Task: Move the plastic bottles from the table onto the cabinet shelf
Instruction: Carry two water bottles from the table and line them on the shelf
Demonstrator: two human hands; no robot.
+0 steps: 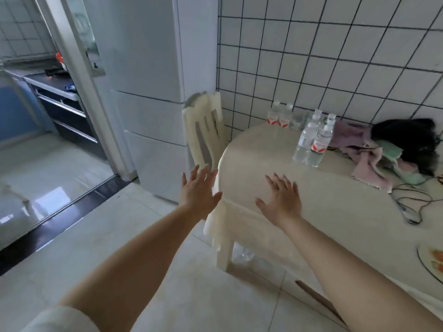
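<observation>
Several clear plastic bottles with white caps stand upright on the cream table [251, 161]. Two with red labels [279, 116] stand by the tiled wall. A closer cluster [314, 142] stands to their right, one red-labelled bottle [320, 147] at its front. My left hand [197, 190] hovers open, fingers spread, just off the table's left edge. My right hand [281, 198] is open above the near part of the tabletop, well short of the bottles. Both hold nothing. No cabinet shelf is in view.
A cream chair [206, 130] stands between the table and a white fridge [153, 92]. Cloths [374, 159], a black item [412, 140] and cables [412, 204] lie on the table's right. A plate rim [429, 267] shows at the right edge. A doorway to a kitchen [48, 92] opens at left.
</observation>
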